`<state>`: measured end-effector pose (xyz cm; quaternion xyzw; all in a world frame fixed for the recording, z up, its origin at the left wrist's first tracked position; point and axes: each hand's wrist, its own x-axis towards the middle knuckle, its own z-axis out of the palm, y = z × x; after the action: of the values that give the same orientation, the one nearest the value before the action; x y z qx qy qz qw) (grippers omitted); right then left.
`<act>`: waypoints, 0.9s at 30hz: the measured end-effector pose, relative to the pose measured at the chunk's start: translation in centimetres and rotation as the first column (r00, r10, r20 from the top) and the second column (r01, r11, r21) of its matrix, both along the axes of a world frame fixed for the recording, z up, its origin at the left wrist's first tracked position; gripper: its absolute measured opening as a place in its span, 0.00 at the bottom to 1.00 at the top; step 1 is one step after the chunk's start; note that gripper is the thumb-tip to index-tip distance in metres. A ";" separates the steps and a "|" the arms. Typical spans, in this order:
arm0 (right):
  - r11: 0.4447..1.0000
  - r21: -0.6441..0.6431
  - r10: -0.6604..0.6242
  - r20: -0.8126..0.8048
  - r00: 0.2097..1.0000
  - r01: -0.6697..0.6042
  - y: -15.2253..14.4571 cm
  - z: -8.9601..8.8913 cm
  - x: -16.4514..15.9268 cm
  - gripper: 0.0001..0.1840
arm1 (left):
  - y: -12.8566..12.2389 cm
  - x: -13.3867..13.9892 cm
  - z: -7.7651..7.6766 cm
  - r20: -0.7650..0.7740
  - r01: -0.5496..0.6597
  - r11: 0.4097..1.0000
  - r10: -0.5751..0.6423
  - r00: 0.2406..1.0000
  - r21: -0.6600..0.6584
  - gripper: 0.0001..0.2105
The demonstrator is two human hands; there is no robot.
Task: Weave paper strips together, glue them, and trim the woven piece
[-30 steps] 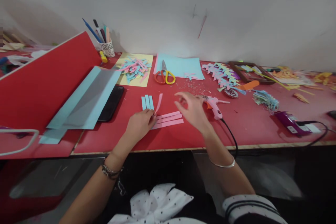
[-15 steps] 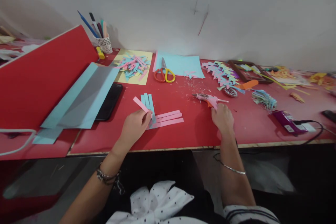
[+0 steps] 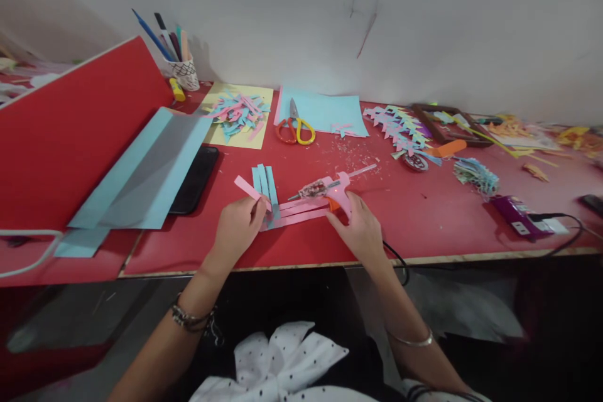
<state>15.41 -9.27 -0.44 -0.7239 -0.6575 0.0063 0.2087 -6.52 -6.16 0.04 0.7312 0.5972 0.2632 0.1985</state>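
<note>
My left hand (image 3: 239,226) pinches a pink paper strip (image 3: 248,188) whose free end points up and to the left. Under it lie blue paper strips (image 3: 265,185), pointing away from me, and pink paper strips (image 3: 306,213), stretching to the right; they cross near my fingertips. My right hand (image 3: 360,226) is wrapped round the handle of a pink glue gun (image 3: 325,190). Its nozzle points left, close to the blue strips, and a glue stick pokes out of its back end. The gun's body hangs over the far side of the pink strips.
Scissors (image 3: 295,129) lie on blue paper sheets (image 3: 330,105) at the back. Cut strips (image 3: 239,114) are heaped on yellow paper to the left. A phone (image 3: 195,182) and a leaning red board (image 3: 89,119) stand left. A purple power adapter (image 3: 516,217) sits right.
My right hand has lifted the glue gun and brought it left, so its nozzle is now near the crossed strips. My left hand has barely moved and keeps its pinch.
</note>
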 end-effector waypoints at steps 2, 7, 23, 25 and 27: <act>1.000 -0.003 0.015 0.009 1.000 -0.015 0.1 0.1 -0.5 0.25 | 0.0 0.0 0.1 0.010 -0.004 1.000 0.004 1.000 -0.003 0.16; 0.994 -0.084 0.072 0.036 0.997 -0.069 0.3 0.5 -1.4 0.24 | 0.0 -0.1 0.3 0.042 0.004 1.000 -0.004 0.999 0.005 0.17; 0.990 -0.087 0.126 0.142 0.982 -0.115 0.2 0.3 -1.8 0.22 | 0.1 -0.1 -0.1 0.002 -0.012 1.000 0.012 1.000 0.021 0.18; 0.990 -0.081 0.125 0.146 0.981 -0.114 0.2 0.3 -1.8 0.22 | 0.1 -0.1 -0.1 0.007 -0.013 1.000 0.013 1.000 0.024 0.18; 0.991 -0.067 0.124 0.150 0.981 -0.115 0.2 0.2 -1.7 0.22 | 0.0 -0.1 -0.1 0.012 -0.014 1.000 0.014 1.000 0.016 0.18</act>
<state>13.71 -9.08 -0.23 -0.6871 -0.7136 -0.0179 0.1355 -6.61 -6.12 -0.06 0.7269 0.5990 0.2737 0.1944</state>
